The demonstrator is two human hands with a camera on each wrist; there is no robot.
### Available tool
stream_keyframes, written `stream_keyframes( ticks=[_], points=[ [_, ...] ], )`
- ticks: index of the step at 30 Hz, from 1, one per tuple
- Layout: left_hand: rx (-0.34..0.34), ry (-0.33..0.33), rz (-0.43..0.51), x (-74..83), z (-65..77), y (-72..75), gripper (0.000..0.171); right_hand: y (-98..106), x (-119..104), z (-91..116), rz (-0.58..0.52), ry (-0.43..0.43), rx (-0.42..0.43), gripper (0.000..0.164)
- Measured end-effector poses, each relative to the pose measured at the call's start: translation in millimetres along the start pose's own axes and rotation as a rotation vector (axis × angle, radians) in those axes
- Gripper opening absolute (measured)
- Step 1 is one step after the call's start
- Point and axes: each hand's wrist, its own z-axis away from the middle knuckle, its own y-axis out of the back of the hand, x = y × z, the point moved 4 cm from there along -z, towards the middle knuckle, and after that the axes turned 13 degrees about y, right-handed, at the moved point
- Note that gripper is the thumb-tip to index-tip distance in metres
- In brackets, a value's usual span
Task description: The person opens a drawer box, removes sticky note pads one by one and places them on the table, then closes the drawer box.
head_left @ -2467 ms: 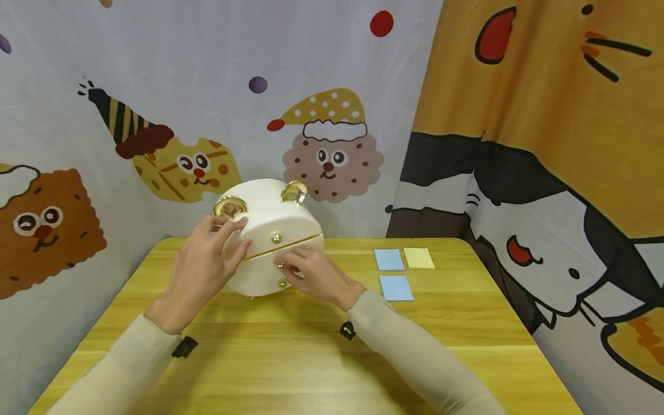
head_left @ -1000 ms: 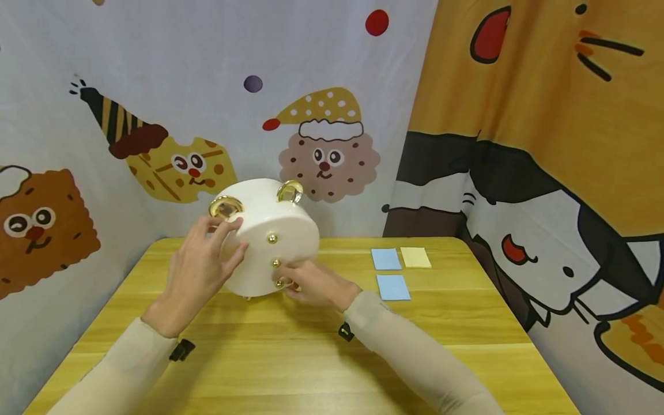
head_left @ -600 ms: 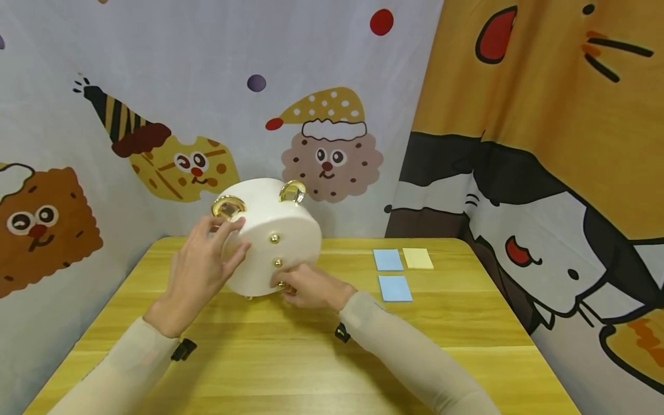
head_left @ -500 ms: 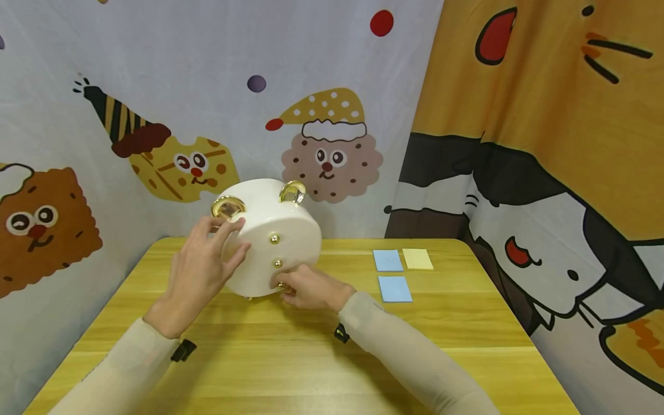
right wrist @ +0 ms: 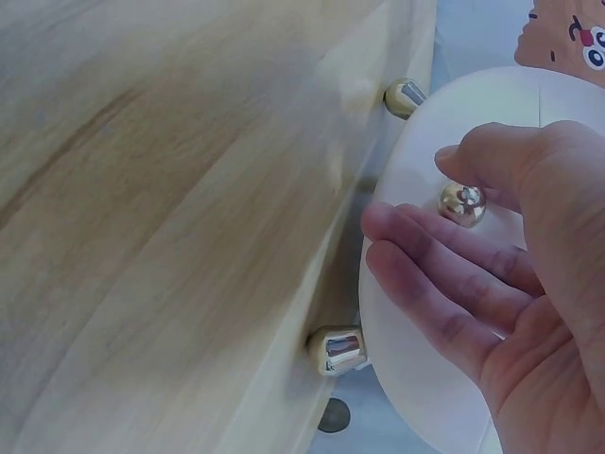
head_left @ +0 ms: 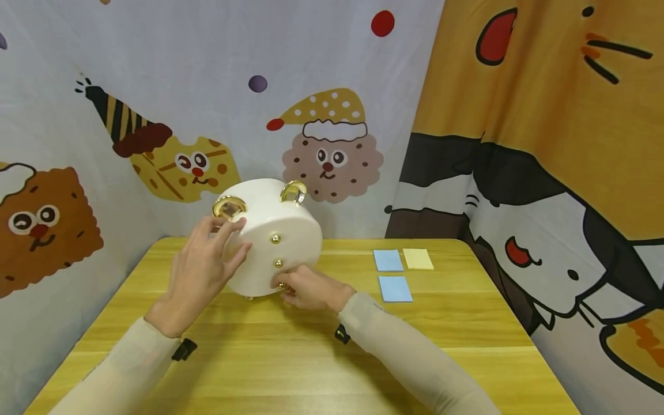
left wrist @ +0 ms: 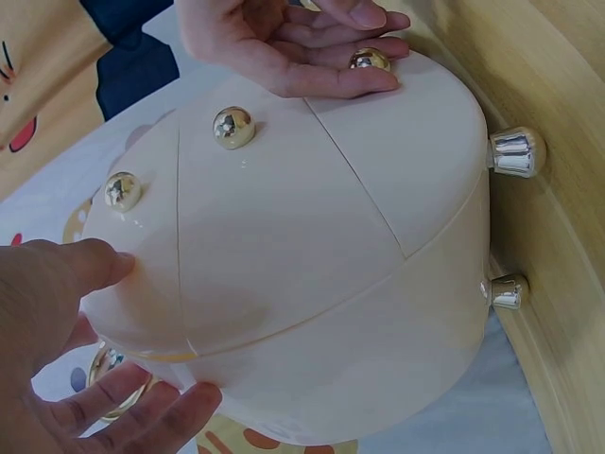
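Note:
A glossy white oval box [head_left: 298, 233] stands on the table with three drawers, each bearing a round gold knob. The top knob [head_left: 275, 238] and middle knob [head_left: 278, 263] are uncovered. My left hand [head_left: 199, 271] steadies the box's upper left, thumb [left wrist: 99, 265] on the front and the other fingers spread along the side below a gold ring-shaped ear [head_left: 230, 206]. My right hand [head_left: 308, 286] is at the lowest drawer, its thumb and fingers around the bottom knob [right wrist: 463, 203]. All the drawer fronts look flush, with thin seams [left wrist: 180, 236] between them.
Two blue sticky notes [head_left: 395, 289] and a yellow one [head_left: 418, 259] lie on the wooden table [head_left: 290, 369] right of the box. Gold feet [left wrist: 517, 152] hold the box up. Cartoon-printed curtains [head_left: 332, 52] stand behind and beside the table.
The middle drawer, which stood out with a gap above it, is now flush. My right hand has moved down from its knob to the lowest one. The left hand keeps its place.

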Motion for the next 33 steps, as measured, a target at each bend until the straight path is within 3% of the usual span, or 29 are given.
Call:
stream_keyframes(
  ticks=[20, 33],
  points=[
    [-0.006, 0.004, 0.004, 0.5, 0.7, -0.8, 0.049, -1.1, 0.3, 2.9, 0.013, -0.021, -0.007, 0.025],
    [-0.013, 0.010, 0.002, -1.6, -0.8, -0.4, 0.051, 3.1, -6.9, 8.2, 0.000, 0.010, -0.027, 0.022]
  ],
)
